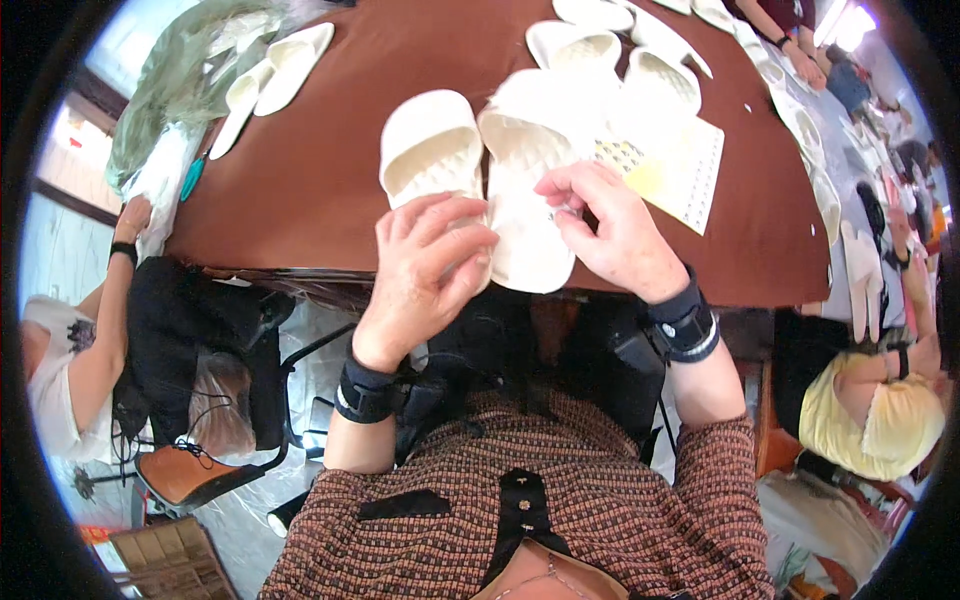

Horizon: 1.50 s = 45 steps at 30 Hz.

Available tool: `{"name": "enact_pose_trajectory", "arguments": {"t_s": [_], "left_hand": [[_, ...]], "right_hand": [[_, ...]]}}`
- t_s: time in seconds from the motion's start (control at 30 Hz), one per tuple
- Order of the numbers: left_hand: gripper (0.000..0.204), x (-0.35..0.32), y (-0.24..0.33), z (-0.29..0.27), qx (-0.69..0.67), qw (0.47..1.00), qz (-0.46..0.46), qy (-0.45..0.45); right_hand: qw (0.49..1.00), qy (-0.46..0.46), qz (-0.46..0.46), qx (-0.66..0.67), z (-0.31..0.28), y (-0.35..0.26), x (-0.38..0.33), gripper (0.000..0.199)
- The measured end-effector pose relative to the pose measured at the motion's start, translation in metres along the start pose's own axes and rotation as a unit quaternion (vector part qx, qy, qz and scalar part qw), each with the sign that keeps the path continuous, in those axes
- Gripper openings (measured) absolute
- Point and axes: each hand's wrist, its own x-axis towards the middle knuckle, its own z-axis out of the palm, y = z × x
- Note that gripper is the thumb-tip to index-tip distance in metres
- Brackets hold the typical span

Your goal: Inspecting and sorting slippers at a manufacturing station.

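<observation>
At the near table edge, the left hand (425, 265) curls its fingers around the heel of a white sandal (525, 195), while the right hand (610, 235) pinches something tiny against it. Another sandal (430, 150) lies just left; a paper sheet (685, 170) sits farther right on the brown table (320, 170).

Bright, even daylight fills the scene, strongest at the upper right, where a window (848, 24) burns out to white, and at the far left, where the floor is washed pale. The cream slippers (527, 190) just above the left grip (425, 265) and right grip (610, 235) sit near overexposure, their texture partly lost. Shadows are soft: a faint one lies under both hands on the brown bench (300, 190). The centre is sharp. Toward the rim the fisheye bends the bench edge, squeezes and softens the neighbouring people, and a black circular vignette closes the corners.
</observation>
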Motion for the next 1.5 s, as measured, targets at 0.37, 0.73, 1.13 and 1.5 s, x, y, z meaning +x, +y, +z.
{"name": "enact_pose_trajectory", "arguments": {"t_s": [0.37,0.73,1.13,1.5], "left_hand": [[0.02,-0.009,0.007,0.0,-0.003,0.999,0.017,0.029],[0.02,-0.004,0.004,-0.001,-0.007,0.999,0.016,0.03],[0.02,-0.008,0.01,0.0,-0.003,1.0,0.011,0.019],[0.022,-0.001,0.001,0.0,0.001,1.0,0.002,0.006]], "right_hand": [[1.0,0.011,-0.001,-0.028,0.001,-0.007,-0.012,0.026],[1.0,0.012,-0.002,0.008,0.002,-0.001,-0.006,0.028],[0.998,0.024,-0.047,-0.033,0.004,0.002,-0.011,0.032],[0.996,0.021,-0.071,-0.053,0.005,0.007,-0.002,0.025]]}}
